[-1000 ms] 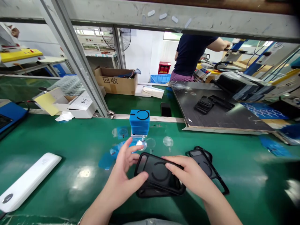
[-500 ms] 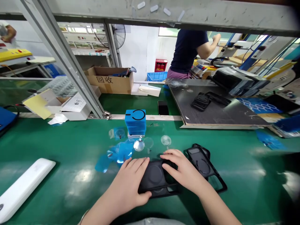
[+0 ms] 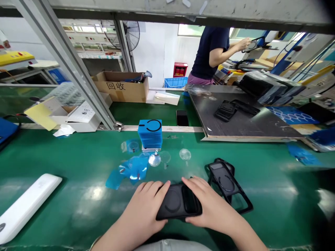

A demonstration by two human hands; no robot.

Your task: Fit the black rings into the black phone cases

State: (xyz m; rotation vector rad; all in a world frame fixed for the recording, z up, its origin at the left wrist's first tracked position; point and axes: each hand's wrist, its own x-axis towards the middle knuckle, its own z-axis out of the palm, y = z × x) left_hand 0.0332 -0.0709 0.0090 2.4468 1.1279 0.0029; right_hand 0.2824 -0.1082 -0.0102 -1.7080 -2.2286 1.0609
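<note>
Low in front of me, a black phone case [image 3: 172, 204] with a dark ring on its back lies crosswise between both hands. My left hand [image 3: 146, 207] is closed around its left end, fingers along the far edge and thumb at the near edge. Gripping the right end beside the cutout is my right hand [image 3: 206, 204], thumb below. Whether another case sits under this one is hidden. More black phone cases [image 3: 227, 179] lie crossed over each other just right of my right hand. Beyond my hands stand a stack of blue ring-marked sheets [image 3: 150, 134] and crumpled blue film [image 3: 134, 169].
Clear round peeled films [image 3: 185, 154] lie past my hands. A long white device [image 3: 28, 205] rests at left. A dark board [image 3: 248, 122] with more cases is at back right, near a phone [image 3: 182, 118]. A co-worker [image 3: 209, 52] stands behind. A metal post [image 3: 68, 66] rises at left.
My right hand has come down from the far edge and closed around the right end of the case. The lower case edge no longer shows beneath. The co-worker's hands now show a black frame.
</note>
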